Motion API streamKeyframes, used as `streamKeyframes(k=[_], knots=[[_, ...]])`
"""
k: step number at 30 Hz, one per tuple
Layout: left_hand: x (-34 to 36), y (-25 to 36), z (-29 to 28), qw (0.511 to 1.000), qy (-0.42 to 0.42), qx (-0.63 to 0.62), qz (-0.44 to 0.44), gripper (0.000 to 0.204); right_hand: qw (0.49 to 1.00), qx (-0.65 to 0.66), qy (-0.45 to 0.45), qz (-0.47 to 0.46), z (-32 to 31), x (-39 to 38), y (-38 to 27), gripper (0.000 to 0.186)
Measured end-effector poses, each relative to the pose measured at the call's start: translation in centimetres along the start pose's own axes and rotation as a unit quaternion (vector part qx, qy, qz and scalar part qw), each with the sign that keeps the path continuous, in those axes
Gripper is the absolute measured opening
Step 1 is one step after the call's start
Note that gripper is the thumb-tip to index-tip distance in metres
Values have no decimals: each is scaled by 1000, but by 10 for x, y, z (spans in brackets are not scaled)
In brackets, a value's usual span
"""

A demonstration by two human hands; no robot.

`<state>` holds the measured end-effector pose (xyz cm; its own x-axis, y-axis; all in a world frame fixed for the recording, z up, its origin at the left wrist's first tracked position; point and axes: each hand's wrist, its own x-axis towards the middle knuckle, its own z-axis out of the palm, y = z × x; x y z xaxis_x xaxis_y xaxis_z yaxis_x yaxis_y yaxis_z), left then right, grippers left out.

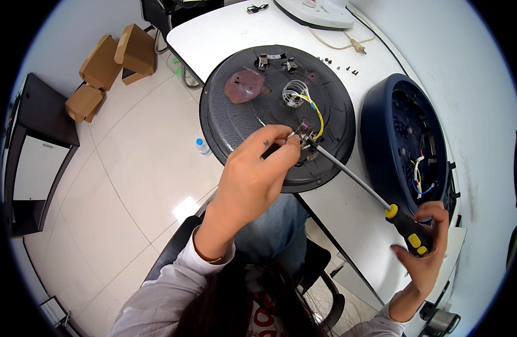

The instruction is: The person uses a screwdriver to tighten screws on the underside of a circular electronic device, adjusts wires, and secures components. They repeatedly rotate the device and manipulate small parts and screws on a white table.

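Note:
A round black metal pan (241, 123), perhaps a cooker's inner part, lies on the table edge and my lap. Near its near right side, my left hand (250, 168) pinches a small metal fitting (304, 135) between thumb and fingers. The tip of a long screwdriver (354, 174) meets that fitting; its exact contact is hidden. Around the black and yellow handle my right hand (430, 247) curls its fingers, with the thumb held away from the grip. A coiled spring (295, 94) with a yellow wire (319, 118) stands at the pan's middle.
To the right, a dark blue round housing (382, 129) with loose wires inside rests on its side. Several small screws (348, 69) lie beyond the pan. A white lid-like part (320, 14) and a plug (357, 47) sit farther back. Cardboard boxes (101, 62) and a bottle (203, 147) stand on the floor.

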<state>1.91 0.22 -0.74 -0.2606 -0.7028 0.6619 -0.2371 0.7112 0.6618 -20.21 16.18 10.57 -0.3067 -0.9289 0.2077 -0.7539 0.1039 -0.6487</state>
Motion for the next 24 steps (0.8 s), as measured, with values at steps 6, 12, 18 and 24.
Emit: streamKeyframes(k=[6,12,18,24], knots=[[2,-1,0,1000,0,-6,-1,19,999,13,20,34,-4,1,-8,33],[3,1,2,1000,-2,1,2,16,973,116,-60,189,-4,-2,-9,12],[2,2,5,999,29,8,-9,21,994,33,-60,88,4,-2,-38,43],[4,6,4,1000,8,6,-2,21,992,-103,51,-51,0,-6,-23,42]])
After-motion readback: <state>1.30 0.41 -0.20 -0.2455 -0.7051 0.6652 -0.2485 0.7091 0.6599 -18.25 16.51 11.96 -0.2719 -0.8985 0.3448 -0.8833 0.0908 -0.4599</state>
